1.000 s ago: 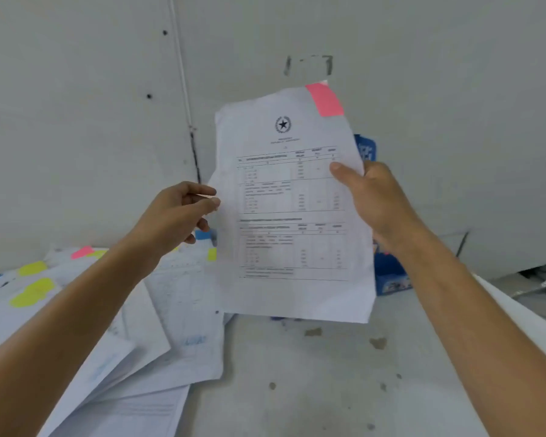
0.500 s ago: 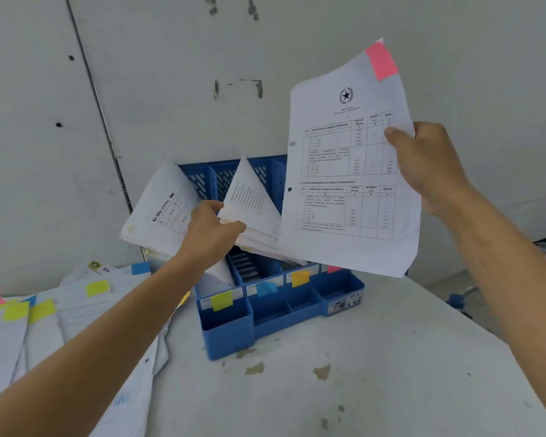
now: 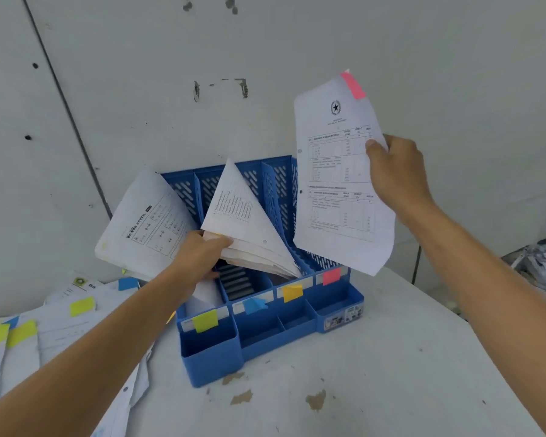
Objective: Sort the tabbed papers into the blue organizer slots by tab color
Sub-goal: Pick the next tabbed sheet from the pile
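Pinched in right hand [image 3: 397, 175] fingers: pink-tabbed paper [image 3: 338, 197], 1 o'clock above blue organizer [image 3: 212, 357]. Gripped by left hand [image 3: 196, 260] fingers: filed sheets [image 3: 243, 216] inside.

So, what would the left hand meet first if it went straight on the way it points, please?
Probably the fanned papers that the left hand grips; behind them the blue organizer's divider, though depth is unclear.

Single wide-angle head-worn view, looking forward and down across the table [image 3: 407, 357] from its near edge toward the wall [image 3: 297, 42] behind; close in.
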